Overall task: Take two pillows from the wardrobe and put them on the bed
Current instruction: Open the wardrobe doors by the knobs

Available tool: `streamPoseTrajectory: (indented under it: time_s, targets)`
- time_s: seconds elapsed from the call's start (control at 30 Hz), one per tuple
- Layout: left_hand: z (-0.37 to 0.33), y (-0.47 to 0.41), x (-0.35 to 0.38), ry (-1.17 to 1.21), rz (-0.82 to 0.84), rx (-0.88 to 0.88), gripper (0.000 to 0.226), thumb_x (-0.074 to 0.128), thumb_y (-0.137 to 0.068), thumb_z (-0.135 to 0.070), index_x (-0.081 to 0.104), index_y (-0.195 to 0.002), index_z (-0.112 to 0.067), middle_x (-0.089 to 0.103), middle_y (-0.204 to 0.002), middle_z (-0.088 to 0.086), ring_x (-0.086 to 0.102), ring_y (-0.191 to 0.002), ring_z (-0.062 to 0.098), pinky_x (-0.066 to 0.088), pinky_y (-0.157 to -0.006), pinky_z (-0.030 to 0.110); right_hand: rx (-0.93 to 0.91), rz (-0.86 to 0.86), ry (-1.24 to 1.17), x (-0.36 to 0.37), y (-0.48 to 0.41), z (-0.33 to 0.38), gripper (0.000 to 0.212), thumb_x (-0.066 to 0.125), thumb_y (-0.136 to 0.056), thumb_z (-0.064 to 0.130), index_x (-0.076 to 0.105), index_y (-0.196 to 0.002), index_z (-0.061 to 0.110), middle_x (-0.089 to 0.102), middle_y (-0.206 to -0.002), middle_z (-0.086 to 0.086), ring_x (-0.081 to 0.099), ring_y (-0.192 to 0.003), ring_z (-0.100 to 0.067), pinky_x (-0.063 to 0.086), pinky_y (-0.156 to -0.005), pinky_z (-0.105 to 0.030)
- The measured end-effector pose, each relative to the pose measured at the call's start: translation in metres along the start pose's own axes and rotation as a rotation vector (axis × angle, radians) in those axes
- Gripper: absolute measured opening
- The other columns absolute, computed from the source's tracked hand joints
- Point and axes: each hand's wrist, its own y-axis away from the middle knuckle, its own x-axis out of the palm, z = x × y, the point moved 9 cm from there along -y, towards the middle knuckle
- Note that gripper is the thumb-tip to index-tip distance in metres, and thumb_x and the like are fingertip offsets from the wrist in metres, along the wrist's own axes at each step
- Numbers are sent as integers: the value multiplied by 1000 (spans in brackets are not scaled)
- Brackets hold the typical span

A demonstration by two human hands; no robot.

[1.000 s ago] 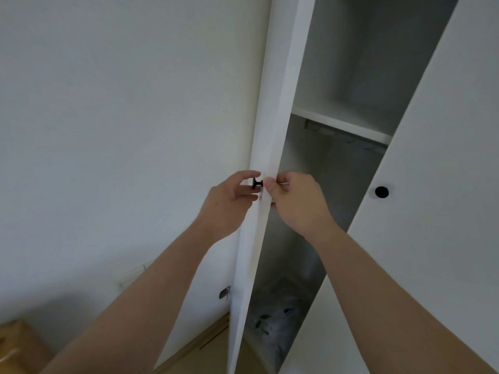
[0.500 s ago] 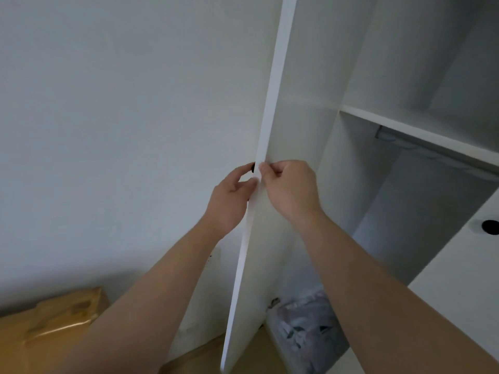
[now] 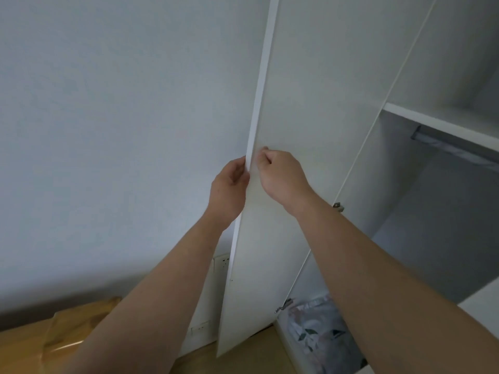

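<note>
Pinching the wardrobe door edge, left hand and right hand fingers have swung it wider.

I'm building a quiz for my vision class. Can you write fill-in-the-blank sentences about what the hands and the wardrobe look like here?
1. The left hand and right hand both grip the edge of the open white ____.
2. The leaf-print pillow lies at the ____ of the wardrobe.
3. The grey hanging rail is fixed just beneath a white ____.

Missing words: door; bottom; shelf.
</note>
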Motion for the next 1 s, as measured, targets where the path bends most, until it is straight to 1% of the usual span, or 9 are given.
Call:
streamPoseTrajectory:
  time_s: [0.1, 0.17, 0.23, 0.33, 0.47, 0.53, 0.67, 0.83, 1.0]
  targets:
    - [9, -4, 0, 1, 59, -30, 52, 48, -100, -5, 47, -148, -23, 54, -146, -13, 49, -134, 1, 37, -117, 33, 3, 39, -41, 7, -4, 2, 41, 34, -109, 28, 64, -102, 2, 58, -72, -1, 57, -72, -21, 43, -72, -32]
    - [11, 1, -1, -25, 31, -48, 59, 44, -98, 2, 39, -152, -22, 45, -150, -16, 43, -136, 0, 32, -120, 32, 28, 91, -87, 11, -3, 1, 42, 33, -110, 27, 60, -129, 1, 70, -115, -12, 64, -109, -27, 47, -94, -38]
    - [6, 15, -2, -48, -87, -17, 62, 44, -95, 5, 44, -150, -24, 47, -143, -21, 46, -133, 0, 33, -119, 30, 39, 116, -127, 9, 1, -4, 44, 33, -110, 29, 50, -147, 11, 59, -143, -5, 54, -132, -22, 38, -104, -27]
    - [-9, 43, 14, -98, -219, 132, 64, 47, -87, 11, 53, -142, -23, 43, -153, -13, 38, -142, 4, 30, -118, 23, 20, 54, -107, -10, 13, -22, 40, 34, -110, 31, 54, -142, 18, 67, -124, 4, 62, -114, -15, 40, -96, -24]
    - [-38, 70, 58, -140, -286, 345, 61, 51, -80, 16, 61, -132, -15, 48, -149, 0, 41, -140, 9, 30, -111, 10, 50, -109, 0, -61, 40, -63, 47, 44, -108, 32, 48, -151, 13, 54, -152, -1, 51, -138, -14, 31, -106, -12]
    - [-48, 74, 99, -77, -190, 349, 60, 51, -80, 16, 62, -131, -14, 54, -144, -1, 45, -135, 6, 30, -110, 9, 120, -248, -13, -102, 59, -95, 45, 49, -107, 32, 53, -148, 15, 59, -147, 1, 56, -133, -11, 38, -108, -16]
    - [-43, 72, 174, 87, 59, 204, 54, 53, -87, 8, 64, -131, -22, 64, -133, -7, 57, -123, 7, 43, -108, 24, 262, -553, 14, -176, 103, -147, 35, 56, -103, 24, 66, -134, 13, 73, -125, -6, 67, -114, -16, 30, -83, 6]
    - [-57, 98, 292, 300, 422, 38, 37, 56, -96, 0, 66, -130, -11, 69, -127, 3, 63, -118, 9, 47, -105, 22, 433, -827, 292, -277, 188, -203, 36, 57, -98, 17, 63, -132, 10, 64, -122, -16, 61, -112, -33, 41, -90, -26]
    - [-69, 122, 353, 296, 585, 60, 30, 60, -99, -18, 68, -128, -17, 70, -125, -8, 62, -118, 3, 45, -104, 15, 588, -751, 485, -308, 224, -234, 44, 55, -101, 25, 52, -142, 12, 48, -134, -16, 44, -126, -36, 43, -102, -46]
